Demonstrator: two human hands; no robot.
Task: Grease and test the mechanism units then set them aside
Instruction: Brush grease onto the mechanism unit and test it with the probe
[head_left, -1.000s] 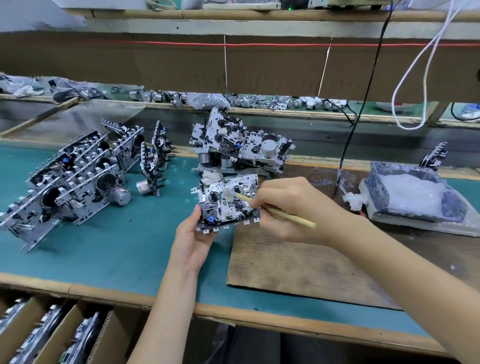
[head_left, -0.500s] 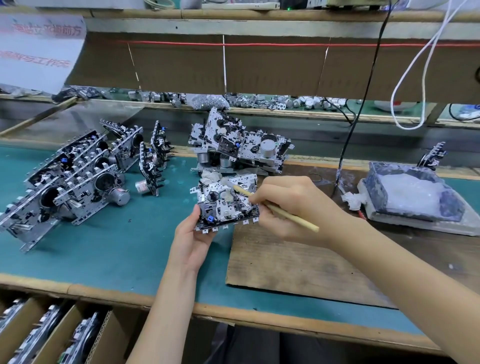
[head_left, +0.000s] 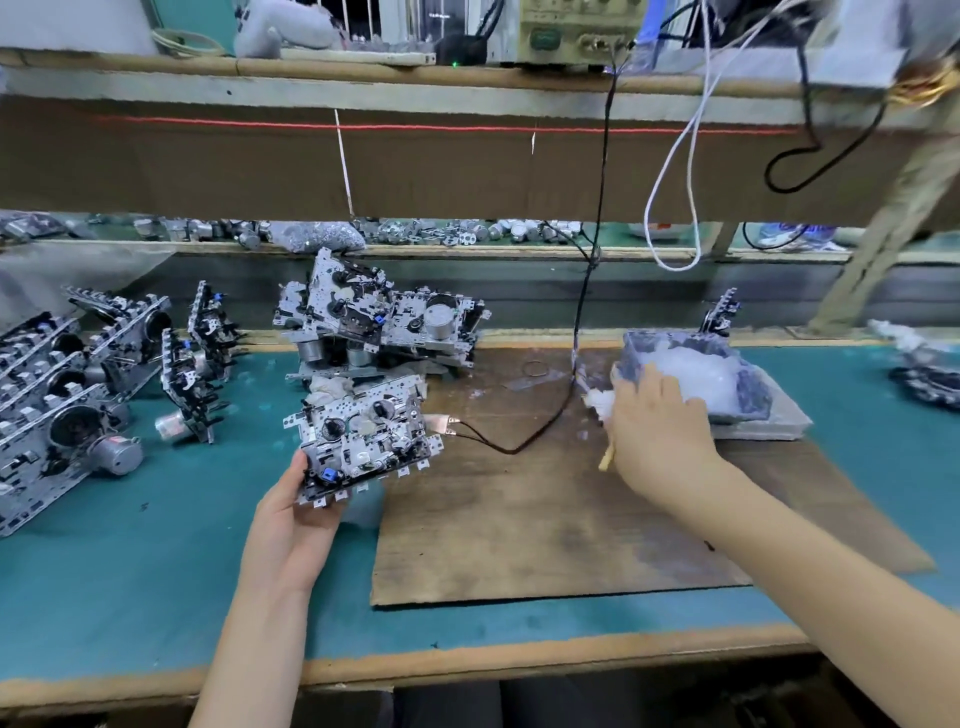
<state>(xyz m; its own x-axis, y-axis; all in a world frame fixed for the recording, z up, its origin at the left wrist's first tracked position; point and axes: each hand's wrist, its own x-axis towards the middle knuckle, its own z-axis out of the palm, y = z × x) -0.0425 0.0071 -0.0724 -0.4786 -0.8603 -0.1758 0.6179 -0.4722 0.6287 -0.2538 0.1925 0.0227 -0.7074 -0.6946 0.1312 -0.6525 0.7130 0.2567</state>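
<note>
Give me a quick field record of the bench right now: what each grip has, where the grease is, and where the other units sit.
left grip: holds the mechanism unit by its near-left corner
right grip: holds the stick, reaching over the grease tub; stick tip hidden
black cable: lies on the wooden board, its clips at the held unit's right edge, contact unclear
stacked units: behind the held unit
left row of units: on the green mat
</note>
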